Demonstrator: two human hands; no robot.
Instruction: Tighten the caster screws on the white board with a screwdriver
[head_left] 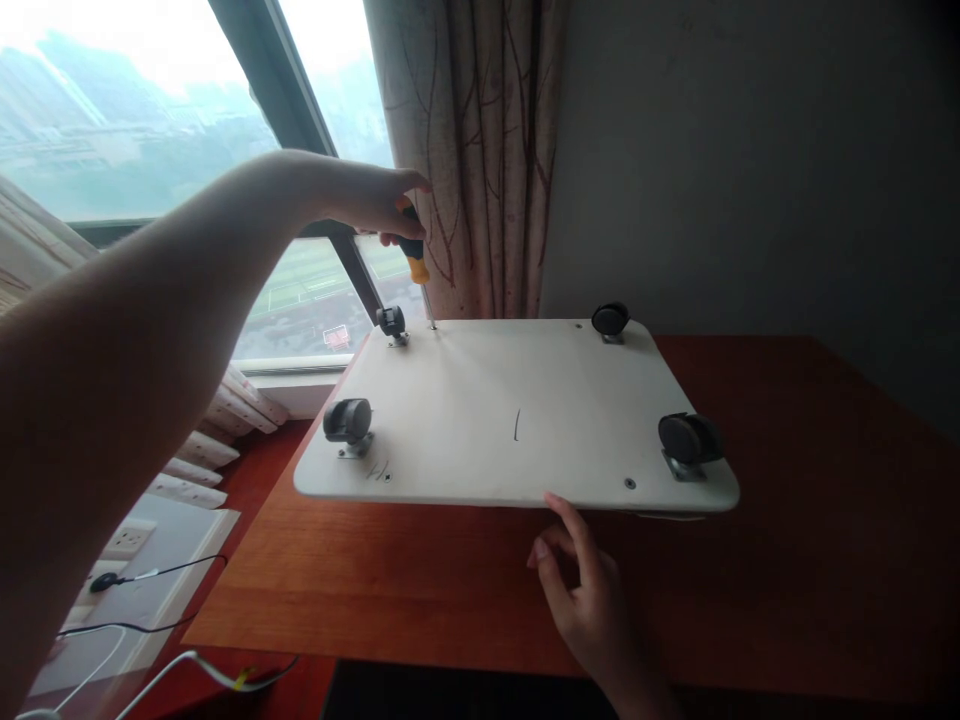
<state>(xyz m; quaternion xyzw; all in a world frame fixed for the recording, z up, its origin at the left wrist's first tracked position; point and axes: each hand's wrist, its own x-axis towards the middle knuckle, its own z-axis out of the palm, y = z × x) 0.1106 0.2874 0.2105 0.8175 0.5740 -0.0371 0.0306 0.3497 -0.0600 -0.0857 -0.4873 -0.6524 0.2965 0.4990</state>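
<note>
A white board (480,400) with rounded corners lies with its underside up, carrying several black caster wheels (348,420) near its corners. My left hand (390,205) is closed around the black and yellow handle of a screwdriver (417,262). The screwdriver stands nearly upright, its tip at a screw (433,327) by the board's far left edge, beside a caster (391,321). At the near edge my right hand (589,590) has its index finger stretched to the board's rim, thumb apart and the other fingers partly curled; nothing shows in it.
A reddish wooden table (360,580) lies beneath the board. Behind are a window (300,290), a patterned curtain (480,150) and a grey wall (712,170). At lower left, cables (172,568) run from a wall socket (129,540) beside the table.
</note>
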